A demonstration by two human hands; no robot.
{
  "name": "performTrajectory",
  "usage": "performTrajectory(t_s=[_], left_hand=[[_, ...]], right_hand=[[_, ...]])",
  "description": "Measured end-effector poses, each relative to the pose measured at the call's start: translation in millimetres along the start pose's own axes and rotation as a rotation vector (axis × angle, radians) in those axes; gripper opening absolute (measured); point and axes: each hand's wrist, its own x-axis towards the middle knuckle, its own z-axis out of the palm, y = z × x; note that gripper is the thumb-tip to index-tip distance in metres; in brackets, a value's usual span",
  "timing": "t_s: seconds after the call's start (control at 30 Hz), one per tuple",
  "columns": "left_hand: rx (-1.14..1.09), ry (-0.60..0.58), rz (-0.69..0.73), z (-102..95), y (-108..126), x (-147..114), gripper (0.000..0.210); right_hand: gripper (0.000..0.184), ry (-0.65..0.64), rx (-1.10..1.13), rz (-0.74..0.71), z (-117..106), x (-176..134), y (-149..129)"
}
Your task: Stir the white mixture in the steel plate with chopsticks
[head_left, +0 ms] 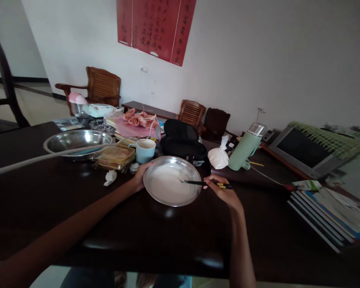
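Observation:
A round metal bowl [195, 171] sits on the dark table, with a smooth, milky white mixture [165, 183] in it. At the bowl's left side my left hand [141, 176] grips the rim, its far fingers partly hidden. My right hand [221, 189] is closed around a pair of black chopsticks [195, 183] with gold bands near the top. Their tips reach over the bowl's right rim and into the mixture. Just behind the bowl stand a light blue mug [145, 151] and an open black case [181, 142]. A tied plastic bag of white powder [219, 156] is to the right.
A larger metal basin [52, 146] lies at the left, crossed by a pale cable [27, 160]. Nearby are a packaged food tray [115, 156] and a crumpled tissue [110, 178]. A green thermos [244, 150] stands to the right, with stacked books [324, 216] at the right edge.

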Motion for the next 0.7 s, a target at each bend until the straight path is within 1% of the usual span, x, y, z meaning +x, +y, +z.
performTrajectory(t_s=[0.07,0.1,0.17,0.2,0.27,0.33,0.43,0.5,0.53,0.6,0.67,0.7], left_hand=[[-0.001,-0.001,0.005,0.0,0,0,0.013],[-0.006,-0.009,0.012,0.2,0,0,0.012],[-0.011,-0.020,0.020,1.3,1,0,0.012],[-0.013,-0.021,0.019,2.2,1,-1,0.012],[-0.022,-0.022,0.018,4.5,2,-3,0.013],[-0.035,-0.018,0.017,6.6,4,-5,0.015],[-0.028,0.004,-0.003,7.1,4,-7,0.014],[-0.011,0.010,-0.020,5.7,4,-7,0.013],[-0.006,0.008,-0.024,4.8,3,-6,0.013],[-0.012,-0.010,-0.005,2.8,1,-4,0.012],[-0.022,-0.028,0.015,1.0,0,-1,0.010],[-0.024,-0.033,0.018,0.3,-1,0,0.010]], right_hand=[[0.035,-0.090,0.035,-0.016,-6,-3,-3],[0.034,-0.154,0.058,-0.027,-4,-4,-5],[0.029,-0.240,0.095,-0.046,8,-4,-10],[0.027,-0.249,0.103,-0.053,16,-2,-12],[0.026,-0.210,0.091,-0.058,28,2,-13],[0.028,-0.122,0.065,-0.030,31,5,-9],[0.030,0.040,0.038,0.037,17,6,1],[0.031,0.079,0.028,0.063,6,4,4],[0.032,0.058,0.029,0.062,2,3,4],[0.033,-0.045,0.055,0.043,3,1,0],[0.033,-0.153,0.098,0.019,13,0,-5],[0.032,-0.183,0.114,0.009,19,1,-8]])
